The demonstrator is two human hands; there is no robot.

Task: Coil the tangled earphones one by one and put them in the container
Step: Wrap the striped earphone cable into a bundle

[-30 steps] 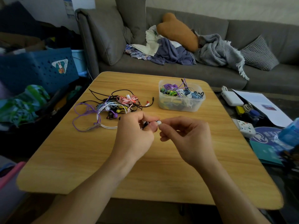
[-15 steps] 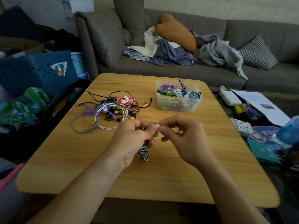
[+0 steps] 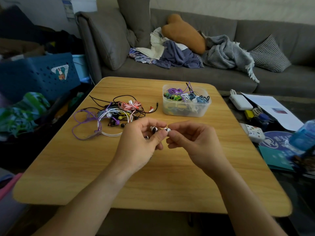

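Over the middle of the wooden table [image 3: 88, 174], both hands hold one black-and-white earphone [image 3: 154, 128]. My left hand [image 3: 139, 143] grips its coiled cord, mostly hidden in the palm. My right hand [image 3: 190, 142] pinches a white and black earbud at the fingertips, touching the left thumb. A tangled pile of earphones [image 3: 117, 113] in purple, white, pink, black and yellow lies behind the left hand. The clear plastic container [image 3: 185, 110] stands at the back right of the table with several coiled earphones inside.
A grey sofa [image 3: 221, 75] with cushions and blankets runs behind the table. A blue crate [image 3: 39, 75] and clothes lie to the left. To the right, a lower surface carries a white charger [image 3: 240, 102], papers, a small case and a blue bottle [image 3: 305, 135].
The striped coil that hung below my left hand half a second ago is now drawn up into the palm. Both hands have stayed together at the table's middle.
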